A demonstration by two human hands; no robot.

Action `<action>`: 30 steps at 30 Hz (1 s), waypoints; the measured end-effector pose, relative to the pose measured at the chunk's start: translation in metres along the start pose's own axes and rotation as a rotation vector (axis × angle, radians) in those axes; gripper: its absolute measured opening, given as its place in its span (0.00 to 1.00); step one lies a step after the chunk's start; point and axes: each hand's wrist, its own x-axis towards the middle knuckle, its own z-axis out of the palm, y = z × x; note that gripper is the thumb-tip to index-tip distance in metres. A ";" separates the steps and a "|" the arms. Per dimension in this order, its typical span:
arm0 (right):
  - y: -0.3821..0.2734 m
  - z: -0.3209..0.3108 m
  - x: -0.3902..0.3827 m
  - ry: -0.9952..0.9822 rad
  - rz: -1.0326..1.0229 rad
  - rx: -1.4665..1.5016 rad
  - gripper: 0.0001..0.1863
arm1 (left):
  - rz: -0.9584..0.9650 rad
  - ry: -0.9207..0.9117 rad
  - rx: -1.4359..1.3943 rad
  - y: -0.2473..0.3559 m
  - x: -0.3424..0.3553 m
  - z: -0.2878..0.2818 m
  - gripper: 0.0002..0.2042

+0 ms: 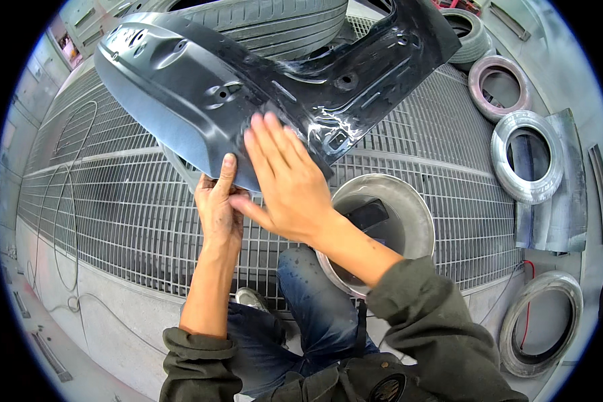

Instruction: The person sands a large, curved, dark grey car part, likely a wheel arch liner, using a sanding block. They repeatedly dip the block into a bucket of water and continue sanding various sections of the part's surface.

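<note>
A black car body panel [181, 80], shaped with ridges and holes, lies in front of me over a tyre. My left hand [220, 204] grips its near edge, thumb on top and the other fingers underneath. Flat on the panel's surface rests my right hand [285, 174], fingers stretched out and slightly smeared by motion. A greyish blur shows at its fingertips; whether a thin pad lies under the palm I cannot tell. Bright wet-looking reflections cover the panel to the right of that hand.
Below the panel's right part stands a round bucket [415, 201] with a dark flat piece inside. A large tyre [281, 27] sits under the panel. Metal floor grating [442, 141] spreads around. Several tyres, one silvery [549, 157], line the right side. A thin hose [74, 248] loops at left.
</note>
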 end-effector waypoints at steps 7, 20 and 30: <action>0.099 -0.073 -0.052 -0.036 -0.116 -0.317 0.27 | -0.001 0.038 -0.003 0.002 -0.001 0.002 0.17; 0.069 -0.073 -0.067 0.017 -0.095 -0.334 0.20 | 0.004 0.059 0.006 0.002 -0.003 0.009 0.19; 0.041 -0.053 -0.068 0.077 -0.129 -0.287 0.18 | -0.008 0.037 0.012 0.003 -0.003 0.015 0.17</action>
